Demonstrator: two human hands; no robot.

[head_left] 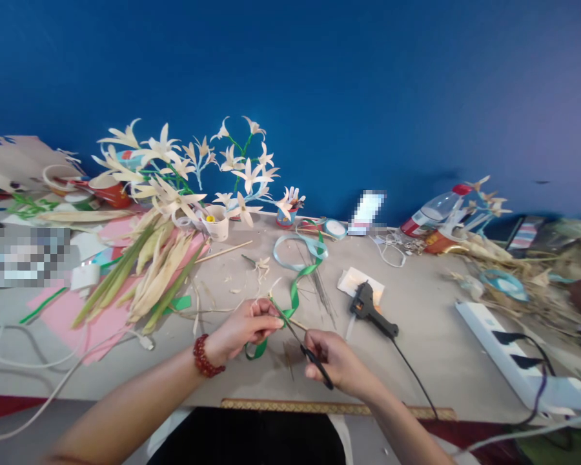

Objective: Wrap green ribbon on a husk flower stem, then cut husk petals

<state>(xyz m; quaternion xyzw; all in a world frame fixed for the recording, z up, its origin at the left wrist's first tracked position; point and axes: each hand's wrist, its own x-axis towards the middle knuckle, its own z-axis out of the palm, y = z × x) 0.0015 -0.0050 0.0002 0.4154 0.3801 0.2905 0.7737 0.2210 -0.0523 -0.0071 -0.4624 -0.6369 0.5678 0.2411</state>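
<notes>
Two bare hands meet low over the desk (pixel 430 349), close to its near edge. The left hand (pixel 246 326), with a red beaded bracelet (pixel 206 356) at its wrist, has its grip drawn together, thumb and fingertips pinching the green ribbon (pixel 295 294); whether a thin stalk is caught there too cannot be told. The ribbon twists upward from the fingertips toward a pale blue ribbon (pixel 281 252), and a curl of it hangs below the hand. The right hand (pixel 339 365) has its grip wrapped on the dark handles of the scissors (pixel 314 361), whose blades slant up to the left fingertips; how far the blades stand apart is unclear.

The green ribbon looks light, limp and rather slick, apt to twist or slide, so it would be best pinched flat, near the blades yet clear of their edges. The scissors look stiff and steady, and are best held by the handle loops. Thin wires (pixel 322 290) lie beyond the hands, and a black glue gun (pixel 368 302) rests to the right. Dry husks (pixel 159 278) lie to the left; the pale husk flowers (pixel 162 147) behind them look fragile, easily bent by a sleeve or wrist.
</notes>
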